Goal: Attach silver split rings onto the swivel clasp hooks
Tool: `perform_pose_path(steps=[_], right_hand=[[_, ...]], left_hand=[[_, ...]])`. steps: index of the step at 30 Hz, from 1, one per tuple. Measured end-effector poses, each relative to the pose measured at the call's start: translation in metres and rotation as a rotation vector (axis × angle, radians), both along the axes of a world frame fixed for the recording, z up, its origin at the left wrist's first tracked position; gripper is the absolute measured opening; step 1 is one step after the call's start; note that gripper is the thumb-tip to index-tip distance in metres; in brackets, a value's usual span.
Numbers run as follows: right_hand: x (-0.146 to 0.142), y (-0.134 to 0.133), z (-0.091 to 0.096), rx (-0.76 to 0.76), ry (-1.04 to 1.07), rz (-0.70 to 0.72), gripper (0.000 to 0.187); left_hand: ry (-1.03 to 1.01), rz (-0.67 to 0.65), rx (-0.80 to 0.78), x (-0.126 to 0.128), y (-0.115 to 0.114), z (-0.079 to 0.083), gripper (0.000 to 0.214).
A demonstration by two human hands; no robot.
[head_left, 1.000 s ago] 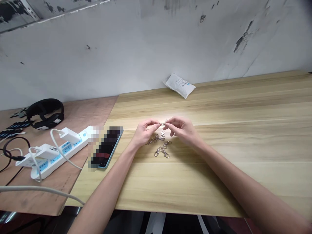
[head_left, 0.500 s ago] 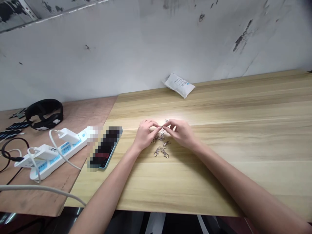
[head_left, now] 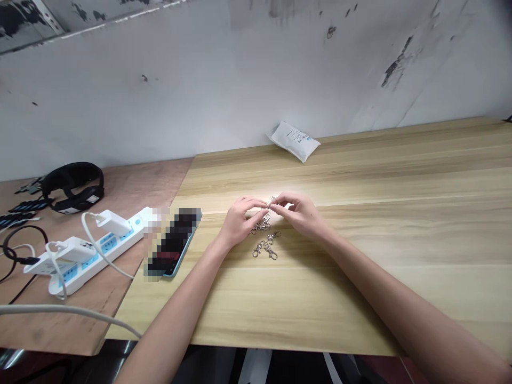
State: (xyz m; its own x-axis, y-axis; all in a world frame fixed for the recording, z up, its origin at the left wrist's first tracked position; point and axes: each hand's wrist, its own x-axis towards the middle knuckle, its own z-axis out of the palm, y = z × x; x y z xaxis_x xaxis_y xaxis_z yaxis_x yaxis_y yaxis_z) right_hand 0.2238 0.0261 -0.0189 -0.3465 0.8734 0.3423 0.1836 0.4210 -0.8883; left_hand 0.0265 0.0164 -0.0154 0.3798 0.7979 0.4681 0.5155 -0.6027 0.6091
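Fingertip to fingertip, my left hand (head_left: 239, 220) and my right hand (head_left: 299, 214) meet over the wooden table. Thumb and forefinger are pinched on each, around a small metal clasp (head_left: 269, 207) that the fingers mostly hide. Just below and between them lie several silver swivel clasps with rings (head_left: 263, 226). Closer to me is a single clasp (head_left: 274, 236), and below it a pair of clasps (head_left: 272, 253) with their ends together. Another bit of metal (head_left: 272, 199) shows behind the right fingertips.
A white plastic parcel (head_left: 295, 141) lies near the wall. Left of my left forearm is a phone (head_left: 182, 250), partly blurred out. Further left, on a brownish surface, are a white power strip (head_left: 120, 242) with chargers and cables, and a black headset (head_left: 72, 186).
Both pinched hands have shifted very slightly to the right, and my right fingers have turned a little. The clasps on the table lie as before.
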Motion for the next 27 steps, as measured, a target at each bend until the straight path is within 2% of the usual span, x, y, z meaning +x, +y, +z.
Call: perform_pose_path(steps=[7,15,27], right_hand=[[-0.0036,-0.0014,-0.0015,-0.042,0.042,-0.013,0.023],[-0.0042,-0.0027,0.0021,-0.076,0.039,-0.03,0.025],[-0.0035,-0.0007,-0.0028,-0.05,0.007,-0.011,0.028]], left_hand=[[0.136,0.093,0.193,0.0021,-0.0021,-0.0038,0.016],[0.297,0.119,0.299,0.0004,-0.0025,-0.0028,0.021],[0.28,0.106,0.171,0.0007,-0.0019,-0.0028,0.026]])
